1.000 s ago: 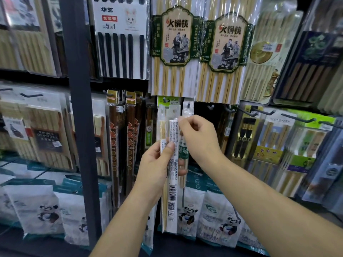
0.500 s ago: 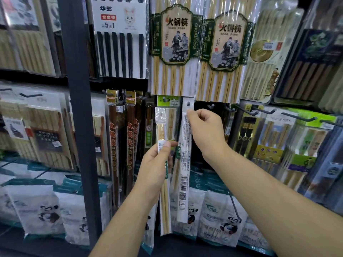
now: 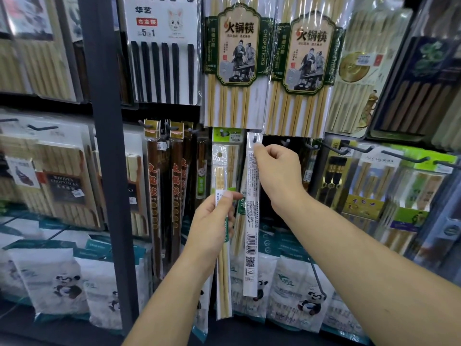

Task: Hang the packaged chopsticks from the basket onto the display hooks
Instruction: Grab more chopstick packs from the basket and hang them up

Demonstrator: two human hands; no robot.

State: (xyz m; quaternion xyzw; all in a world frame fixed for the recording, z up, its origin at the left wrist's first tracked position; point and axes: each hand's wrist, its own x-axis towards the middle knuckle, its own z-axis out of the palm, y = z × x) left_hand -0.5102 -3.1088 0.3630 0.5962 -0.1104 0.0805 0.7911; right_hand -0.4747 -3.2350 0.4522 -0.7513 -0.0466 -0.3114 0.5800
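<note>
Your right hand (image 3: 277, 176) has raised the white-backed chopstick pack (image 3: 250, 233) onto the hook (image 3: 255, 139), fingers pinching its top; your left hand (image 3: 214, 221) grips a second pack (image 3: 223, 283), likely next.

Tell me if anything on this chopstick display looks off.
The white pack the right hand pinches at the hook shows its barcode side outward; the bamboo pack in the left hand shows its chopsticks. Nothing looks spilled or damaged.

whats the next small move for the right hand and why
Probably slide the white packet further back on the hook, then let go: the right hand pinches its top, and the hook's tip seems through its hole. The left hand holds a second packet.
</note>
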